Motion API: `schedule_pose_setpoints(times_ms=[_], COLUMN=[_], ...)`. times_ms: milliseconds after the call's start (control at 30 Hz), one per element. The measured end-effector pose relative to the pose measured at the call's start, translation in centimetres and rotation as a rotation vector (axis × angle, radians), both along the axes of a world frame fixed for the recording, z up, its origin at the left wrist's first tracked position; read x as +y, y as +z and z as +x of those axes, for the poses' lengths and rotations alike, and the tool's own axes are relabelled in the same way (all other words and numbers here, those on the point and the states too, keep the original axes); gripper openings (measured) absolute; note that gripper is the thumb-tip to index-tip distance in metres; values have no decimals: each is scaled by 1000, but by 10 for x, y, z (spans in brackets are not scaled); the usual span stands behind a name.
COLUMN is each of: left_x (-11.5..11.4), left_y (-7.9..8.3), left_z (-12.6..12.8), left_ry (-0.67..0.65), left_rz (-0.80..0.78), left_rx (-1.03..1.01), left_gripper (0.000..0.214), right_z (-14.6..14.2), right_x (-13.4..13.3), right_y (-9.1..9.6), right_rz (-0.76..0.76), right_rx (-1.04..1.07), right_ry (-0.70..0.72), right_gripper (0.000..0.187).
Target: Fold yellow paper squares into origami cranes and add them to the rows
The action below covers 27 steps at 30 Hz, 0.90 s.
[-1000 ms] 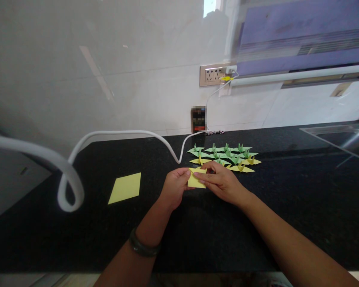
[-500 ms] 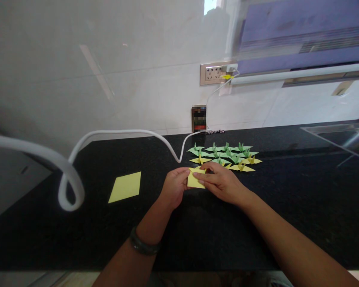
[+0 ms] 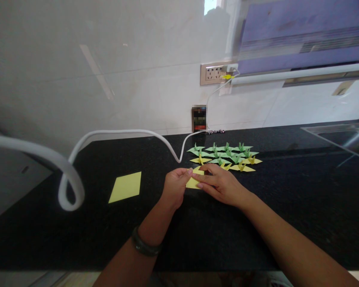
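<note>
Between my two hands is a small folded piece of yellow paper (image 3: 193, 183), held above the dark counter. My left hand (image 3: 175, 187) pinches its left side, thumb on top. From the other side my right hand (image 3: 223, 182) grips it, fingers lying over the upper right part and hiding some of it. Just beyond my hands stand several folded paper cranes (image 3: 227, 153) in rows, green ones at the back and yellow ones nearer. A flat yellow sheet (image 3: 125, 187) lies apart on the left.
A white cable or arm (image 3: 131, 131) loops across the left and back of the black counter (image 3: 215, 239). A phone-like device (image 3: 199, 118) leans on the tiled wall below a socket plate (image 3: 211, 73). At the far right is a sink edge (image 3: 332, 135).
The fingers have shifted on the folded paper: my left thumb and right fingertips now meet near its top edge and cover more of it. The cranes and flat sheet have stayed put.
</note>
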<state>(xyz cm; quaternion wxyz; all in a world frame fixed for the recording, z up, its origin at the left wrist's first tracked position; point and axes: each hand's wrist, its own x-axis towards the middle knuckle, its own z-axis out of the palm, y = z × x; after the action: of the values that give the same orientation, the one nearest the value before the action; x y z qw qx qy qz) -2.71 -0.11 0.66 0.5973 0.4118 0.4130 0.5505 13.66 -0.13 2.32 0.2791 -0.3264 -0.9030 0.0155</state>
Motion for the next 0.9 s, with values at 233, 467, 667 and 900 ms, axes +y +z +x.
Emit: schedule_pose_setpoints(times_ms=[233,467,667,900], left_x=[-2,-1,-5,-5], left_y=[-3,-3,-1,-2], left_z=[0,1,2,1], left_ry=[42,90,66,88], left_rz=[63,109,116,124], left_rx=[74,182,223,208], left_gripper=[22,25,25,23], right_z=[-8,-22,-25,-22], right_x=[-2,-1,1,0], right_y=[-5,-21,-26,-21], right_rz=[-91,-498,-627,-790], right_rx=[280,753,652,703], right_ry=[67,-183,-209,-98], right_gripper=[21,28,25,25])
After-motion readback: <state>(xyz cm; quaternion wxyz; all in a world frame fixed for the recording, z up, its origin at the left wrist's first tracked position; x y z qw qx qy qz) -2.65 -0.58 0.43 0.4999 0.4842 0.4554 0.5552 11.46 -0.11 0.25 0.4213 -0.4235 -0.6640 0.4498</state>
